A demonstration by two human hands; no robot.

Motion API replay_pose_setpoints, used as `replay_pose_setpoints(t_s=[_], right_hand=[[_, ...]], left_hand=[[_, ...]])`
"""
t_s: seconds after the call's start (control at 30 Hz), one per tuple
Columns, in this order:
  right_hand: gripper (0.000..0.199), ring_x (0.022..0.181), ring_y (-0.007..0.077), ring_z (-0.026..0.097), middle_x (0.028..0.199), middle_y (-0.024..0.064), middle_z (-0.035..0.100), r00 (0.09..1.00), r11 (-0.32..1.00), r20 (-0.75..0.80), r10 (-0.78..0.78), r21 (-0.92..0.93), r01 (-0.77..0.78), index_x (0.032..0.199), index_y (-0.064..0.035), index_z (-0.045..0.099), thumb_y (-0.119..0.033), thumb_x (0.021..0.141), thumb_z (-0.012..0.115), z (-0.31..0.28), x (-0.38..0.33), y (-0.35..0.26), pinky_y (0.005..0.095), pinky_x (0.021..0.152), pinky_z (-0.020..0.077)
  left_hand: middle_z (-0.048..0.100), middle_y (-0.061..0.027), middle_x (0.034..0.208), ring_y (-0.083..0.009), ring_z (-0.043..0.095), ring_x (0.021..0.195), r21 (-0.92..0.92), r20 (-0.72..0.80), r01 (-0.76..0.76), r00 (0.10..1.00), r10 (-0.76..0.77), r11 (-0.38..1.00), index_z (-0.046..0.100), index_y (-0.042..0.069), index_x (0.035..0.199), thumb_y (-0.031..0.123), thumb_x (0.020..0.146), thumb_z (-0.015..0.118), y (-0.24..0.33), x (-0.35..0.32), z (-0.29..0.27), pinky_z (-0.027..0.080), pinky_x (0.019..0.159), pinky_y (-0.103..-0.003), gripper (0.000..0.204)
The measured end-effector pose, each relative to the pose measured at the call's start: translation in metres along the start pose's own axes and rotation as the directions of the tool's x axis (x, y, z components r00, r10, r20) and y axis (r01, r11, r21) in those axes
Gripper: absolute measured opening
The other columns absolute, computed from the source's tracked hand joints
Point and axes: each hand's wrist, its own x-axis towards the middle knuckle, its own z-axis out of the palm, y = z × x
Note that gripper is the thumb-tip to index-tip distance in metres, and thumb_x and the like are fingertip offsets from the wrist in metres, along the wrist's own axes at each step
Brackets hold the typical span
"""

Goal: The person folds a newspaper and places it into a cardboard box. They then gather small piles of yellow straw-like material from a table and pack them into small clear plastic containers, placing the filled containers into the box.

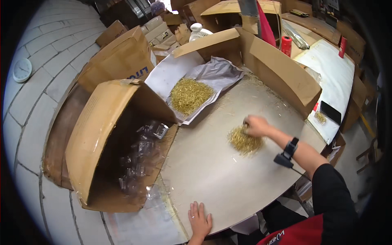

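A small heap of thin, gold-coloured metal pieces (245, 142) lies on the light work board (212, 167); its near edge looks smeared by motion. My right hand (258, 125) is at the far side of this heap, fingers curled down against it; what they hold is hidden. Flat on the board's near edge rests my left hand (199, 220), fingers stretched out, with nothing in it. A larger pile of the same gold pieces (191, 96) sits on a grey plastic bag (222, 73) farther back.
A tilted cardboard box (102, 114) on the left holds several clear plastic containers (143, 151). Cardboard flaps (281, 69) wall the board's far and right sides. On a white-covered surface at right are a phone (330, 112) and a red can (286, 46).
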Motion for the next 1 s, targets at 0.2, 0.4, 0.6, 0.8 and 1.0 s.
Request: replay_pose_setpoints(t_s=[0.2,0.4,0.6,0.8,1.0], right_hand=[[0.029,0.074,0.0293,0.066,0.084,0.0168,0.068,0.967,0.94,0.209,0.144,0.278,-0.199,0.093,-0.0022,0.069,-0.023,0.073,0.065,0.018,-0.045,-0.081,0.0385,0.072,0.0521],[0.015,0.064,0.0174,0.064,0.068,0.0105,0.065,0.87,0.251,0.17,0.463,0.916,-0.313,0.084,0.0045,0.069,-0.006,0.079,0.059,0.011,-0.079,-0.105,0.031,0.055,0.0516],[0.014,0.051,0.0143,0.057,0.062,0.0087,0.061,0.906,0.348,0.181,0.382,0.88,-0.323,0.076,0.0053,0.064,-0.006,0.084,0.063,0.031,-0.068,-0.119,0.0291,0.043,0.0466],[0.019,0.048,0.0136,0.054,0.059,0.0061,0.058,0.872,-0.02,0.267,0.41,0.959,-0.284,0.068,0.0041,0.061,-0.007,0.083,0.064,0.017,-0.054,-0.151,0.0295,0.041,0.0431],[0.014,0.049,0.0156,0.057,0.065,0.0078,0.06,0.874,0.141,0.244,0.42,0.934,-0.329,0.075,0.0008,0.06,-0.006,0.086,0.057,0.04,-0.039,-0.127,0.0259,0.041,0.044]], left_hand=[[0.032,-0.0192,0.145,-0.0369,0.026,0.136,-0.038,0.005,0.049,0.999,-0.049,0.998,0.041,0.006,0.136,0.031,0.082,0.059,0.0,0.004,-0.006,0.02,0.109,-0.052,0.062],[0.033,-0.0152,0.145,-0.0325,0.027,0.137,-0.087,-0.035,0.075,0.996,-0.078,0.993,0.043,0.01,0.135,0.028,0.082,0.058,-0.003,0.005,-0.008,0.021,0.11,-0.048,0.058],[0.035,-0.0126,0.145,-0.0294,0.028,0.137,-0.067,-0.057,0.091,0.994,-0.095,0.994,0.045,0.013,0.135,0.026,0.083,0.057,-0.004,0.009,-0.012,0.024,0.11,-0.046,0.055],[0.038,-0.0129,0.143,-0.0295,0.031,0.135,-0.076,-0.078,0.084,0.993,-0.09,0.994,0.046,0.012,0.134,0.024,0.084,0.056,-0.003,0.004,-0.012,0.026,0.109,-0.047,0.052],[0.036,-0.0123,0.144,-0.0287,0.03,0.136,-0.129,-0.054,0.109,0.992,-0.116,0.986,0.046,0.013,0.134,0.021,0.084,0.056,-0.001,0.006,-0.012,0.025,0.109,-0.046,0.052]])
